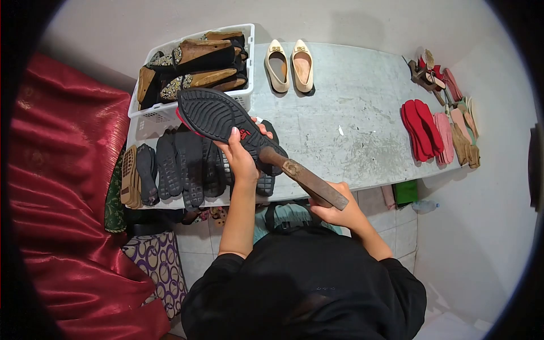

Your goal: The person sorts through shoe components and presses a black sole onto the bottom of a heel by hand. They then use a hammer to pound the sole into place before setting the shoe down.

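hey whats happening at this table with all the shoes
A person in a black top holds a black flat shoe with a red-edged ridged sole sole-up in the left hand, and a rusty metal hammer-like tool by its handle in the right hand, its head against the shoe's heel. On the grey worktable sit a white plastic basket of shoes, a row of black soles, a cream pair of flats and red and pink insoles.

Matt ribbed rubber sole (212,115), worn metal table (351,113)
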A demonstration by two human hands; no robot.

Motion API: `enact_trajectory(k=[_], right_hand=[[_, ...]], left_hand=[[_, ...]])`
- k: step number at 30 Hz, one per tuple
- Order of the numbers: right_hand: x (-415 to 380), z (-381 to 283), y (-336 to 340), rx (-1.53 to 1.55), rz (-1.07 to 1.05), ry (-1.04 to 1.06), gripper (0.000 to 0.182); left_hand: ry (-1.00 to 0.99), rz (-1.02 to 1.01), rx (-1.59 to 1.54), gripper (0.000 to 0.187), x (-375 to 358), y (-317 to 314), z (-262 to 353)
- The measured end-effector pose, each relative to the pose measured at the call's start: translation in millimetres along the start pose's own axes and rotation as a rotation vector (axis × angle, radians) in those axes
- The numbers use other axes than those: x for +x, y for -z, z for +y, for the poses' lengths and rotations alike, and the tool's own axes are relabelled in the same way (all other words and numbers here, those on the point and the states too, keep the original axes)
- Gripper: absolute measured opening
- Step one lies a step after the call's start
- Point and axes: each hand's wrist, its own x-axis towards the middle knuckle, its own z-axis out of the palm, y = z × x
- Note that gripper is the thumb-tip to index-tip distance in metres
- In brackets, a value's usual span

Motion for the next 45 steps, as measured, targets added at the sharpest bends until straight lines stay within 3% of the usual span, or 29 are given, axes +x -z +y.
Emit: enact_trajectory(k=[2, 8, 10, 11, 13, 16, 19, 22, 24, 27, 29, 31, 33, 35, 37, 39, 40, 42, 44, 45], right_hand=[[-1.1, 2.1, 0.5, -0.016, -0.031, -0.048, 0.030], [-7.1, 8.0, 3.2, -0.065, 0.036, 0.115, 0.033], [-2.7, 2.9, 8.4, -0.049, -0.064, -0.146, 0.033], [-3.2, 3.2, 9.7, -0.052, -0.062, -0.141, 0.033], [-6.0, 5.8, 10.5, -0.047, 0.038, 0.007, 0.032], [-7.0, 7.1, 9.7, -0.067, 0.052, 0.043, 0.032], [-0.5, 0.4, 10.9, -0.043, 0.031, -0.044, 0.016], [1.3, -13.8, 11.4, -0.021, 0.048, -0.024, 0.014], [6.2, -7.7, 6.2, -0.037, 0.068, -0.005, 0.014], [11.4, -5.1, 6.9, -0.067, 0.102, 0.049, 0.015], [14.9, -6.3, 7.3, -0.081, 0.108, 0.074, 0.015], [17.5, -10.4, 6.6, -0.106, 0.155, 0.184, 0.025], [22.8, -17.8, 12.7, -0.109, 0.131, 0.099, 0.025], [26.9, -18.8, 14.4, -0.111, 0.112, 0.020, 0.025], [29.8, -13.9, 13.2, -0.126, 0.187, 0.255, 0.024], [32.1, -22.0, 12.7, -0.086, 0.209, 0.246, 0.024], [35.1, -23.9, 15.1, -0.122, 0.194, 0.165, 0.023], [37.9, -26.5, 16.4, -0.159, 0.180, 0.087, 0.021], [39.6, -28.8, 16.4, -0.170, 0.298, 0.337, 0.017], [39.6, -30.3, 17.7, -0.172, 0.294, 0.334, 0.017]], left_hand=[[-0.007, 0.054, -0.003, 0.031, 3.1, -0.9, 0.4], [0.041, 0.058, -0.092, 0.031, 4.2, 3.3, 2.6], [0.023, 0.061, -0.058, 0.030, 6.3, 4.9, -0.6], [0.005, 0.067, -0.020, 0.030, 7.5, 6.0, -1.8], [0.021, 0.057, -0.016, 0.029, 8.0, 6.3, 1.1], [0.035, 0.069, -0.092, 0.029, 4.5, 5.6, 2.8], [0.003, 0.060, -0.032, 0.029, 6.8, 6.1, -0.8], [0.058, 0.007, -0.097, 0.030, 0.7, 8.6, -4.0], [0.019, -0.019, 0.076, 0.030, -0.5, 11.0, -9.5], [0.103, 0.004, 0.064, 0.028, -7.9, 0.1, -10.1], [0.127, -0.015, 0.065, 0.028, 0.1, 35.9, -40.1], [0.098, 0.003, 0.083, 0.030, -4.0, 37.1, -45.8], [0.093, -0.025, 0.102, 0.033, -12.6, 31.3, -42.8], [0.307, -0.136, 0.124, 0.033, -19.1, 17.9, -25.9], [0.261, -0.125, 0.089, 0.038, -25.1, -7.1, -8.5], [0.228, -0.368, 0.133, 0.030, -24.8, -5.8, -9.9], [0.327, -0.347, 0.143, 0.028, -26.3, -2.8, -10.8], [0.282, -0.401, 0.171, 0.027, -26.6, -3.1, -9.9], [0.264, -0.455, 0.158, 0.029, -27.8, -3.7, -8.5], [0.265, -0.451, 0.155, 0.029, -28.3, -2.6, -9.1]])
